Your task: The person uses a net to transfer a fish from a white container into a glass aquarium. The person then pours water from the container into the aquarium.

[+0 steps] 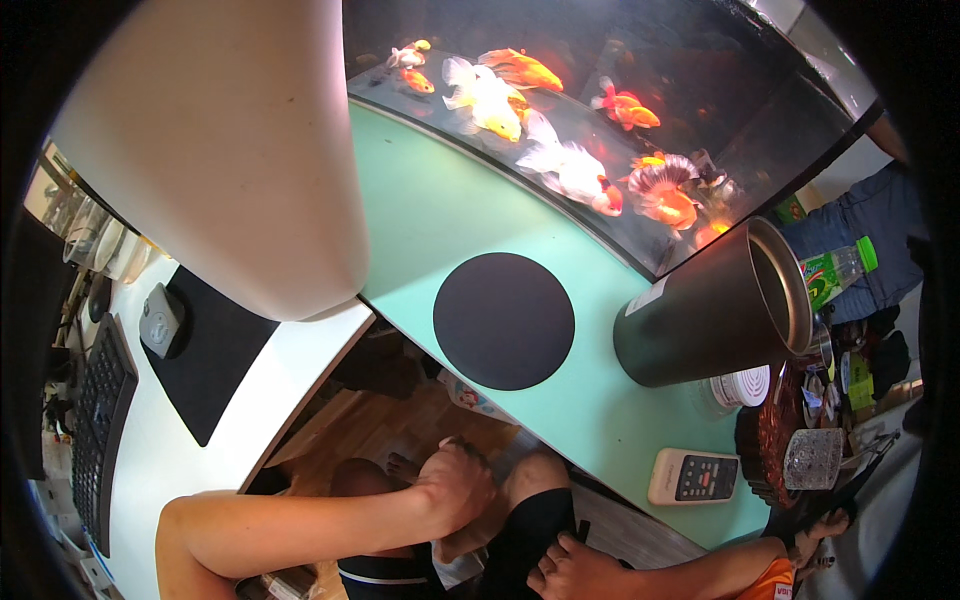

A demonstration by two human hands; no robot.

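Note:
My left hand (460,487) is closed into a fist over my knees, below the edge of the green tabletop (400,200). Its fingertips are turned away, so whatever it may hold is hidden. Lower and to the right, my right hand (578,572) lies on the black shorts (525,540) at my thigh, fingers curled. A short dark piece (583,530) sticks up beside its knuckles; its kind does not show. Above both hands, a round black mat (504,320) lies flat on the tabletop. Neither hand touches it.
A dark tumbler-shaped container (690,315), lidded jar (740,388) and white remote control (694,477) stand or lie right. Behind is a fish tank (640,255) with several goldfish. A large pale cylinder (230,160) rises left, near a mouse (161,320) and keyboard (103,430).

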